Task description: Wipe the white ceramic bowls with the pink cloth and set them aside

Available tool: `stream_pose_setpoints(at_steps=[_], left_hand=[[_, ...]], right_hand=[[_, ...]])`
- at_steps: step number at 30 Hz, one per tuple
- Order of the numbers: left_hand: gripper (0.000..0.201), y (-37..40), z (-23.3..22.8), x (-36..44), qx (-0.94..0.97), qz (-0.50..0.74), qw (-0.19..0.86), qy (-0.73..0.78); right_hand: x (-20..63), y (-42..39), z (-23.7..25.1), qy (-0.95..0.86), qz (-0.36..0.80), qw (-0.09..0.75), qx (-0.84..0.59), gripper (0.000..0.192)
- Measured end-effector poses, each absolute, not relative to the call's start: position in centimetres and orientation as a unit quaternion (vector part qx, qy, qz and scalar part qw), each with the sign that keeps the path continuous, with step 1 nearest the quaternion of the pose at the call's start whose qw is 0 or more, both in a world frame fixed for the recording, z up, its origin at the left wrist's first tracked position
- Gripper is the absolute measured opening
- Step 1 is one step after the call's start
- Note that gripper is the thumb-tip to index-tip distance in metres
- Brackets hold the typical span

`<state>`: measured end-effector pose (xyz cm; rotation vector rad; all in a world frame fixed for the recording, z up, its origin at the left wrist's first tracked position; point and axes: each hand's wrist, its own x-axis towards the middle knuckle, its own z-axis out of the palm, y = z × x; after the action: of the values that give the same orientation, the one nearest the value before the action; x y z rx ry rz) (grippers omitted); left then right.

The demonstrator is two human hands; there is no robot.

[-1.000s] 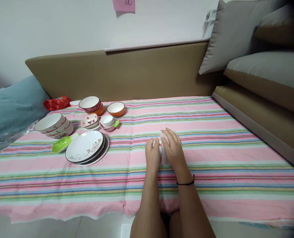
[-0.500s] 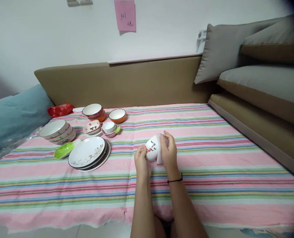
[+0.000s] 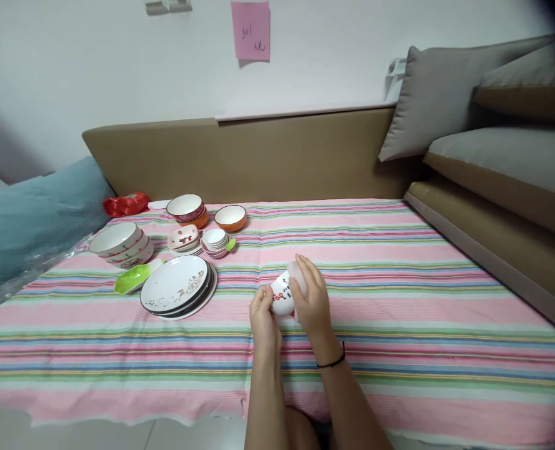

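My left hand point(image 3: 262, 314) grips a small white bowl point(image 3: 281, 297) with red and black marks, tipped on its side over the striped cloth point(image 3: 399, 300). My right hand point(image 3: 311, 299) presses a pale cloth or tissue point(image 3: 296, 274) against the bowl's open side. A black band circles my right wrist. A stack of white plates with a floral print point(image 3: 177, 287) lies to the left of my hands.
At the back left stand stacked white bowls point(image 3: 120, 242), a green leaf-shaped dish point(image 3: 134, 277), small pink dishes point(image 3: 182, 237), small white cups point(image 3: 215, 241), two orange bowls point(image 3: 230, 217) and a red bag point(image 3: 126, 203). A teal cushion point(image 3: 29, 219) lies left; sofa cushions point(image 3: 493, 144) rise right.
The bowl has been lifted off the cloth and tipped on its side between both hands. The view has shifted a little to the left.
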<state>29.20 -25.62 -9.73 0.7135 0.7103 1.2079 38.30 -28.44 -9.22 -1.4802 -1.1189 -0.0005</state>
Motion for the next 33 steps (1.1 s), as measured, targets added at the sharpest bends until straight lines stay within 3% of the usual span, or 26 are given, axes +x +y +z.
stream_pose_setpoints(at_steps=[3, 8, 12, 17, 22, 24, 28, 33], left_hand=[[0.038, -25.9, -9.2, 29.7, 0.334, 0.555, 0.7, 0.3], [0.043, -26.4, -8.6, 30.4, 0.362, 0.547, 0.7, 0.281], [0.041, -26.6, -8.6, 30.5, 0.37, 0.534, 0.71, 0.273], [0.04, -26.4, -8.9, 30.2, 0.401, 0.529, 0.694, 0.278], [0.038, -26.5, -9.0, 30.2, 0.442, 0.528, 0.661, 0.298], [0.04, -26.5, -8.9, 30.2, 0.428, 0.533, 0.669, 0.293], [0.036, -26.5, -8.6, 30.4, 0.359, 0.531, 0.721, 0.264], [0.027, -26.8, -7.5, 31.0, 0.284, 0.545, 0.759, 0.215]], right_hand=[[38.3, -29.0, -8.9, -0.559, -0.071, 0.568, -0.6, 0.044], [38.8, -29.7, -8.8, -0.435, -0.048, 0.656, -0.615, 0.042], [39.3, -30.2, -9.0, -0.549, -0.073, 0.584, -0.594, 0.039], [39.7, -30.3, -9.6, -0.418, 0.006, 0.682, -0.601, 0.044], [39.1, -30.4, -9.2, -0.551, -0.065, 0.597, -0.579, 0.037], [39.2, -30.0, -9.1, -0.486, -0.007, 0.662, -0.57, 0.037], [40.0, -29.2, -9.1, -0.186, 0.215, 0.823, -0.491, 0.043], [39.5, -29.9, -8.0, 0.008, 0.378, 0.862, -0.338, 0.039]])
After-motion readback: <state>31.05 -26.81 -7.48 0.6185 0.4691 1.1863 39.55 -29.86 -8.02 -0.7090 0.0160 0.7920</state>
